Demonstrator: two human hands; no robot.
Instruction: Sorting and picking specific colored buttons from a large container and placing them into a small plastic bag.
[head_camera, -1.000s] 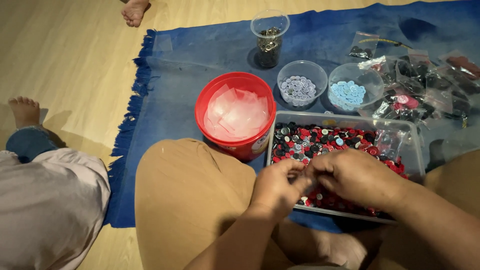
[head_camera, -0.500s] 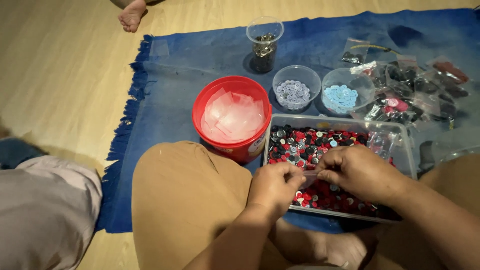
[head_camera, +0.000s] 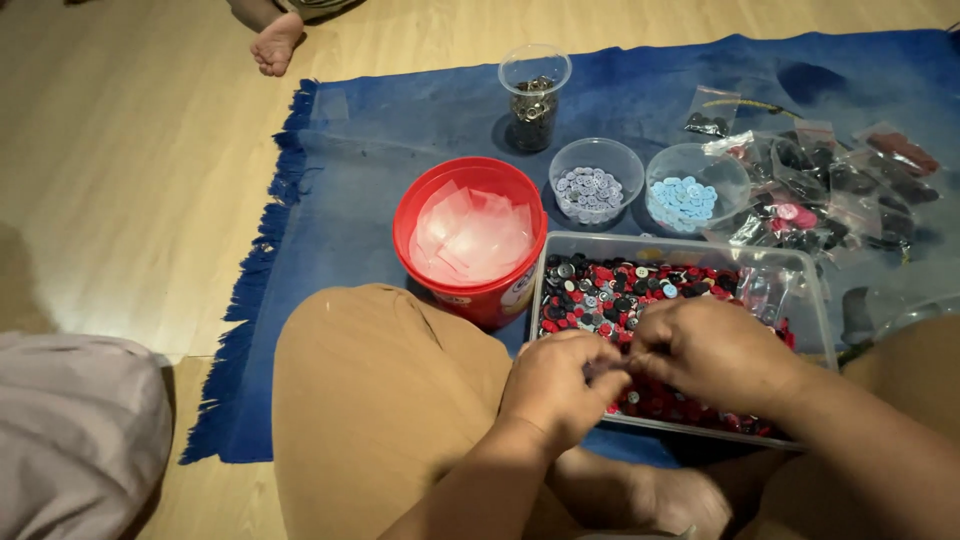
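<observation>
We hold both hands together over the near side of the clear tray (head_camera: 812, 300), so the buttons (head_camera: 610, 292) stay in easy reach. The left hand (head_camera: 555, 385) and right hand (head_camera: 715, 352) have the fingers pinched on something small; we cannot tell what. The buttons are red, black and grey, mixed, lying in the tray

Warm dim indoor light, soft shadows toward six o'clock, slight softness at nine o'clock, no harsh glare.
</observation>
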